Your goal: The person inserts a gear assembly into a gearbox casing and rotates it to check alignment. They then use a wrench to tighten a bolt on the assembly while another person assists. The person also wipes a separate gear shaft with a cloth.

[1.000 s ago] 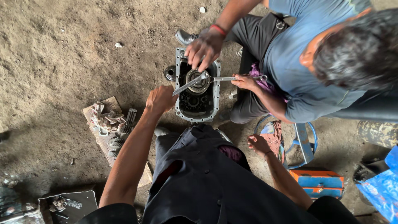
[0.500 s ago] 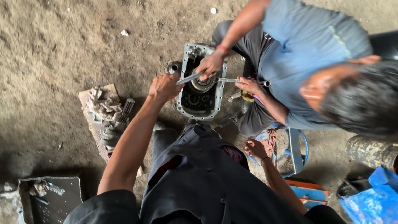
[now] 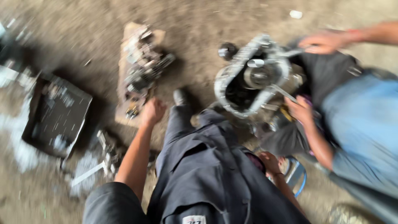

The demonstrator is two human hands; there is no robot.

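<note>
Down on the dirt floor, my left hand (image 3: 152,111) reaches for the board of greasy metal parts (image 3: 140,66), fingers loosely curled, holding nothing I can make out through the blur. My right hand (image 3: 270,162) rests low by my knee; I cannot tell its grip. The open gear housing (image 3: 253,79) sits well right, gears inside, a co-worker's hands (image 3: 299,110) on it. Loose parts could roll off the board. A dark tray (image 3: 58,114) holds small bits.
</note>
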